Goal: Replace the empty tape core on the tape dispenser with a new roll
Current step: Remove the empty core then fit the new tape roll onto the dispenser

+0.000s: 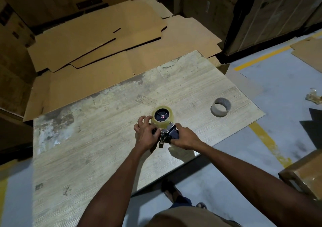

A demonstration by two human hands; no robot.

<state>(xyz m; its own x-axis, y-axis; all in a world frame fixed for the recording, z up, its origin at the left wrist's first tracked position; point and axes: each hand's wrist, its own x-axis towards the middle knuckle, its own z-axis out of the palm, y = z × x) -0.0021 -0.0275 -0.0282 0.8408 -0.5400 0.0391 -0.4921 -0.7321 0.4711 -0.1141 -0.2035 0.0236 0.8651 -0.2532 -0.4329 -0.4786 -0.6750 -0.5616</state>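
On the pale wood-grain table (97, 139), roughly at its middle, I have the tape dispenser (168, 133) held between both hands just above the surface. My left hand (145, 136) sits at the dispenser's left side; its fingers are loosely spread, the upper ones curled toward the new roll (162, 116), the lower ones tucked in against the dark frame by the metal cutter plate. Whether those lower fingertips pinch a tape end I cannot tell, as they are hidden behind the hand. My right hand (185, 137) wraps the dispenser's dark handle from the right, fingers pressed together around it.

The new roll, clear with a yellowish tint, is seated on the dispenser's black hub at the far end of the tool, its open face turned up toward me so the hub's spokes and a small pinkish centre show.

Well apart to the right, near the table's right edge, the empty tape core (221, 109) lies on the surface, a grey cardboard ring tipped a little so I see into it.

Beyond the table's far side, flattened cardboard sheets (104, 40) are stacked in overlapping layers. A yellow floor line (268, 139) runs across the grey floor on the right, and a taped carton (306, 172) sits at the near right.
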